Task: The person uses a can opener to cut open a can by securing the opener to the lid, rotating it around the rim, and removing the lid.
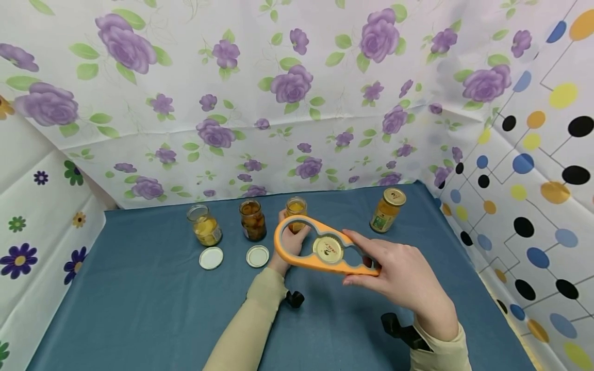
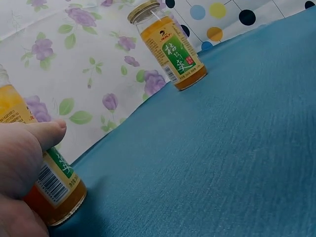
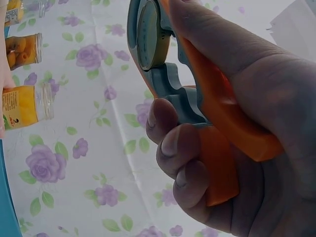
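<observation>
My right hand (image 1: pixel 401 270) grips the end of an orange and grey jar opener (image 1: pixel 297 262), fingers curled round it in the right wrist view. A gold jar lid (image 1: pixel 328 249) sits in one of the opener's openings. Behind the opener, my left hand (image 1: pixel 291 245) holds a lidless jar of orange fruit (image 1: pixel 297 206) that stands on the cloth. The left wrist view shows its thumb across the jar's label (image 2: pixel 61 163). Part of the left hand is hidden by the opener in the head view.
To the left stand an open jar of yellow fruit (image 1: pixel 207 229) and an open jar of brown fruit (image 1: pixel 253 220). Two lids, one (image 1: pixel 211 258) and another (image 1: pixel 257 256), lie before them. A capped jar (image 1: pixel 388 210) stands at the right. Blue cloth (image 1: pixel 139 309) covers the table.
</observation>
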A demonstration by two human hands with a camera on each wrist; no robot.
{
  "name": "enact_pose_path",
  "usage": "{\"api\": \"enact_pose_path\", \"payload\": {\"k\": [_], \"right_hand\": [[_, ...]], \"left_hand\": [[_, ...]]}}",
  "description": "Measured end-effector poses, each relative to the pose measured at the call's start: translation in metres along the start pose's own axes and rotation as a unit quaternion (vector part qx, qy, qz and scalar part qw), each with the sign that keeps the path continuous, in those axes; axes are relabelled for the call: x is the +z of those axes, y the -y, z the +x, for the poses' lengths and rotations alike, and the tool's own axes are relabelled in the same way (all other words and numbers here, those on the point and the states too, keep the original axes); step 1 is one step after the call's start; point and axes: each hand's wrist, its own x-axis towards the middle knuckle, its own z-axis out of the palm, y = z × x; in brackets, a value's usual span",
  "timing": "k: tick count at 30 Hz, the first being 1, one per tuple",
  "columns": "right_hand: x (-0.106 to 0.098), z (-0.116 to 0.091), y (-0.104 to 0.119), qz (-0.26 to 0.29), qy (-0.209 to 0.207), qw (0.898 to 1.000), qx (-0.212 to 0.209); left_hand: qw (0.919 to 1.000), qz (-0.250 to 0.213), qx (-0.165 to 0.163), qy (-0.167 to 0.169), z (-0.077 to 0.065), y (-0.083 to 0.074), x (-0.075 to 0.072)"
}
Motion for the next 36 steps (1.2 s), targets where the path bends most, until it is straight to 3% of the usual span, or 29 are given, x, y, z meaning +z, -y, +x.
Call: {"api": "enact_pose_path", "payload": {"k": [12, 16, 20, 22, 23, 29, 30, 36], "right_hand": [[0.002, 0.001, 0.002, 0.002, 0.001, 1.000, -0.005], [0.002, 0.001, 0.003, 0.002, 0.001, 1.000, -0.007], [0.002, 0.001, 0.003, 0.001, -0.001, 1.000, -0.008], [0.002, 0.001, 0.003, 0.001, -0.001, 1.000, -0.008], [0.002, 0.001, 0.003, 0.001, -0.001, 1.000, -0.008], [0.002, 0.001, 0.002, 0.000, -0.002, 1.000, -0.002], [0.002, 0.001, 0.002, 0.000, -0.003, 1.000, -0.002], [0.002, 0.001, 0.002, 0.002, -0.006, 1.000, -0.005]], "left_hand": [[0.9996, -0.002, -0.021, -0.017, -0.010, -0.006, -0.009], [0.9999, -0.007, -0.007, -0.010, -0.017, -0.009, -0.010], [0.9988, -0.045, 0.018, -0.003, -0.025, -0.013, -0.011], [0.9986, -0.042, 0.031, -0.011, -0.030, -0.016, -0.011], [0.9983, -0.034, 0.044, -0.014, -0.039, -0.029, -0.013], [0.9950, 0.017, 0.083, -0.053, -0.053, -0.041, -0.017], [0.9949, 0.015, 0.081, -0.059, -0.048, -0.031, -0.016], [0.9926, -0.008, 0.089, -0.082, -0.060, -0.048, -0.023]]}}
